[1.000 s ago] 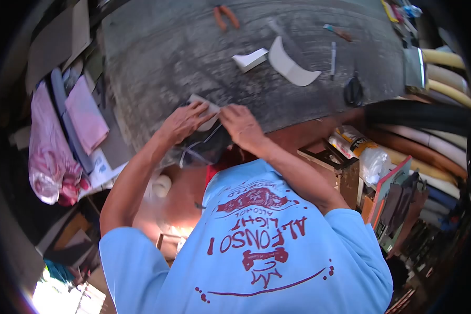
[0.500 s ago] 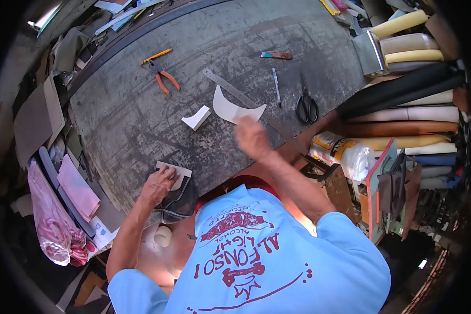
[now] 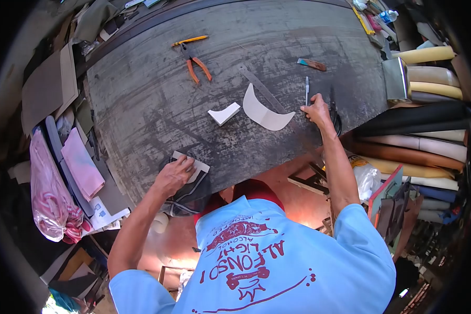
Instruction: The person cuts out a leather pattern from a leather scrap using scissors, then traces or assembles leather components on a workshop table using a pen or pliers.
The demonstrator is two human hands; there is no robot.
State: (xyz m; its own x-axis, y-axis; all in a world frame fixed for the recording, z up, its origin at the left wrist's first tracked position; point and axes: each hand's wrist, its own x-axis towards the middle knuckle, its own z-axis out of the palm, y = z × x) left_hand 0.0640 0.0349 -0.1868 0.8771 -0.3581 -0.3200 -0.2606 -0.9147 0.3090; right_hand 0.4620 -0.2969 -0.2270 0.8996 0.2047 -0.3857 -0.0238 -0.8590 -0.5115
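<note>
At the table's near edge, my left hand (image 3: 178, 175) presses its bent fingers on a small white pattern piece (image 3: 200, 170). Under that piece lies dark mesh fabric (image 3: 193, 192) with pale lines, hanging over the edge. My right hand (image 3: 319, 111) pinches the lower end of a pen (image 3: 307, 89). Left of it lies a crescent-shaped white piece (image 3: 267, 116), beside a metal ruler (image 3: 264, 91). A stack of small white curved pieces (image 3: 224, 113) sits between my hands. Scissors (image 3: 336, 121) are mostly hidden behind my right hand.
Pliers with orange handles (image 3: 198, 68) and a yellow pencil (image 3: 190, 40) lie farther back on the worn table (image 3: 141, 104). A cutter-like tool (image 3: 312, 64) rests beyond the pen. Rolls of material (image 3: 418, 123) crowd the right side; a pink-and-white bundle (image 3: 52, 188) hangs left.
My right hand has moved right, from the crescent-shaped piece to the pen, and now grips it. My left hand stays on the small white piece. The camera view has shifted.
</note>
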